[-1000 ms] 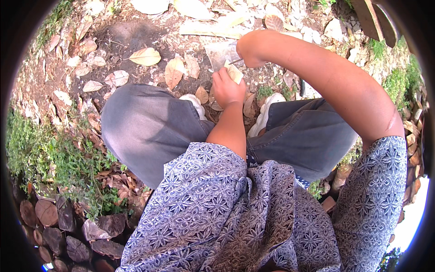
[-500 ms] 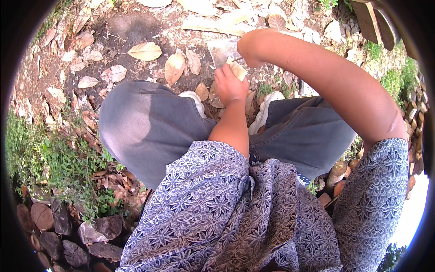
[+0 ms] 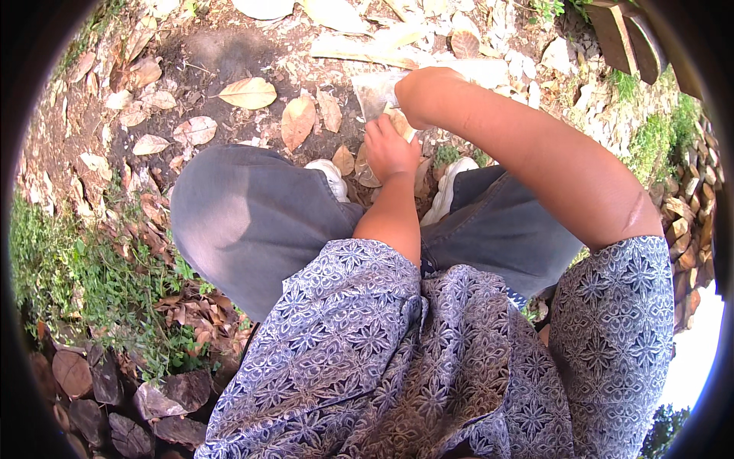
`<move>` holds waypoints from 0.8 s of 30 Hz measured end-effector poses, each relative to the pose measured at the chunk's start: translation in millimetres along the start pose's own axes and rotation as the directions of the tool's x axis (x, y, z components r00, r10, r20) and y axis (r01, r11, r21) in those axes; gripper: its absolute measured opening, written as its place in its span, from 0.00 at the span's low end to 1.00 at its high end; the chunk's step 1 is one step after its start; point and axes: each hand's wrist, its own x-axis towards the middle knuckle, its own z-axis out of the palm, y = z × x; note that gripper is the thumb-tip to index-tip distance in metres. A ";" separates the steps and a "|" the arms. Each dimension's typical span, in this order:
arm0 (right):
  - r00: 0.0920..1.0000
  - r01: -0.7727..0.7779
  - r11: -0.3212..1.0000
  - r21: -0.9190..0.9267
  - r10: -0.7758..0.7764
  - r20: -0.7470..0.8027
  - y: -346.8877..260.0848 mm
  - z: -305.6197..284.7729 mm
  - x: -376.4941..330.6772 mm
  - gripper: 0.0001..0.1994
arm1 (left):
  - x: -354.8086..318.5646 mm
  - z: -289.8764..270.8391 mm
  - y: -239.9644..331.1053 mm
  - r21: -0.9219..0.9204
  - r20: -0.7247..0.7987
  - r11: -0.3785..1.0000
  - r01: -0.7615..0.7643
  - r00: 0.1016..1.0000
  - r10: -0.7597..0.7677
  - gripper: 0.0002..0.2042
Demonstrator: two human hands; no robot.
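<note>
The left hand (image 3: 388, 147) reaches down between the knees, fingers curled shut on a tan dry leaf (image 3: 401, 122) whose tip pokes out above the knuckles. The right hand (image 3: 419, 93) is bent at the wrist just above and to the right, touching the same leaf and a clear plastic bag (image 3: 375, 93) that shows at its left side; its fingers are hidden under the wrist, so I cannot tell whether they are closed on the bag. The bag sits over the leaf-strewn ground (image 3: 229, 53), just ahead of the white shoes (image 3: 329, 174).

Compared with a second ago, the left hand has moved slightly up and toward the right hand, so the two now nearly meet at the leaf. The view has also tilted a little: the grey shorts (image 3: 245, 222) fill more of the middle, and the big yellow leaf (image 3: 248, 92) lies in about the same place as before, left of the hands. The patterned shirt (image 3: 382, 359) covers the lower part of the view, with green weeds (image 3: 84, 283) at the left.
</note>
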 end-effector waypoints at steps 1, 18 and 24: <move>1.000 0.003 0.999 0.038 -0.003 -0.013 2.8 5.4 2.8 0.13 | 0.3 0.9 -1.5 -0.005 -0.007 1.000 -0.011 1.000 0.011 0.30; 0.981 0.120 0.965 0.233 -0.078 -0.180 57.9 33.9 -28.5 0.25 | -2.9 3.7 1.3 -0.019 -0.043 1.000 0.004 0.999 -0.005 0.31; 0.972 0.099 0.986 0.135 -0.067 -0.226 45.9 23.7 -45.4 0.17 | -8.0 11.2 2.7 0.011 -0.083 1.000 -0.026 0.996 0.027 0.33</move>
